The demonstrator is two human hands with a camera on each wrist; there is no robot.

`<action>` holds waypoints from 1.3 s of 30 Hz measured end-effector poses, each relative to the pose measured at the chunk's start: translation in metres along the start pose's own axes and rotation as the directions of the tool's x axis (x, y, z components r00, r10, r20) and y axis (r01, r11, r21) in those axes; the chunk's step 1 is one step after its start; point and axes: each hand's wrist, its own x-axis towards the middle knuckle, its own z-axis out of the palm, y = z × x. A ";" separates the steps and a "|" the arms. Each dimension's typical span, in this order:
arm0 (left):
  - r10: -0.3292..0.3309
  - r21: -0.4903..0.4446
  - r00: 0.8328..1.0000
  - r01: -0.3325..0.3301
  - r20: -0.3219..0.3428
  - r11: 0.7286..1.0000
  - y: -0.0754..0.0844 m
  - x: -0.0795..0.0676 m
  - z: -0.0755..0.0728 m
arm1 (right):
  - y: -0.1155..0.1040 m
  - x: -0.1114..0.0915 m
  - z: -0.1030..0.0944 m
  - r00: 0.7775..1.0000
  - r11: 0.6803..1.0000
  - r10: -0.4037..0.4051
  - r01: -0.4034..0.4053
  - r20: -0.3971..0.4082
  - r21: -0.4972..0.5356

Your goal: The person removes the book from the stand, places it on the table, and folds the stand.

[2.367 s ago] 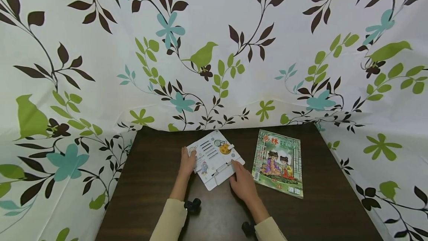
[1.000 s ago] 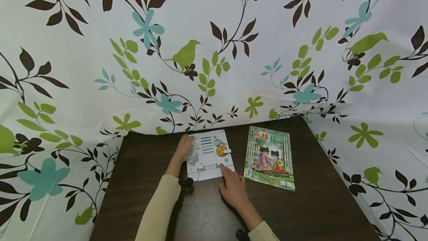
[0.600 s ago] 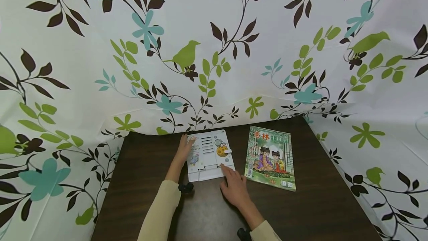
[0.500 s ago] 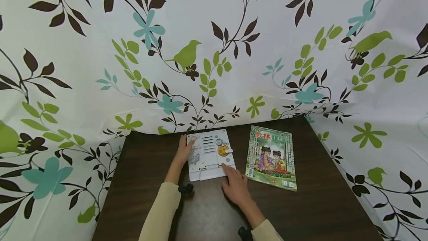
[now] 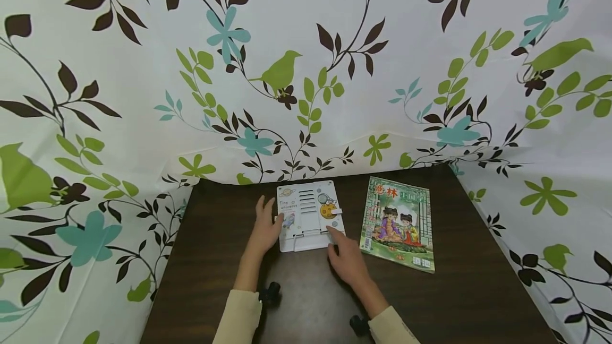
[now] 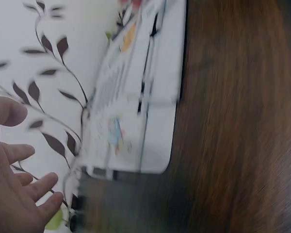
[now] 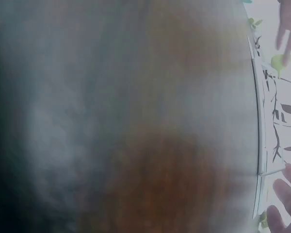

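Note:
A white folding book stand (image 5: 311,222) lies flat on the table, folded down. It bears cartoon planets, slots and the words "Tiny universe". In the head view my left hand (image 5: 264,230) is at its left edge, fingers loosely spread and gripping nothing. The left wrist view shows the same hand (image 6: 14,179) with fingers apart, clear of the blurred stand (image 6: 131,107). My right hand (image 5: 348,259) touches the stand's lower right part with an extended index finger. Its fingers (image 7: 283,194) show partly at the edge of the right wrist view.
A green illustrated magazine (image 5: 398,224) lies to the right of the stand. The dark wooden table (image 5: 459,291) meets a white curtain (image 5: 344,115) with a leaf and bird print at the back and sides.
At first both hands held the stand turned at an angle; it was then straightened on the table. Since half a second ago my left hand has come off its upper left edge, moving nearer.

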 end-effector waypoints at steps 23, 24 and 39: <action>0.138 0.294 0.986 -0.161 0.097 0.942 0.010 -0.085 0.055 | -0.014 -0.022 -0.007 0.988 0.982 -0.013 0.042 0.156 -0.186; 0.133 0.296 0.986 -0.158 0.102 0.942 0.009 -0.086 0.056 | -0.015 -0.022 -0.006 0.987 0.983 0.001 0.029 0.160 -0.183; 0.114 0.338 0.989 -0.138 0.090 0.931 0.003 -0.103 0.054 | -0.019 -0.017 -0.010 0.978 0.979 0.067 -0.027 0.195 -0.200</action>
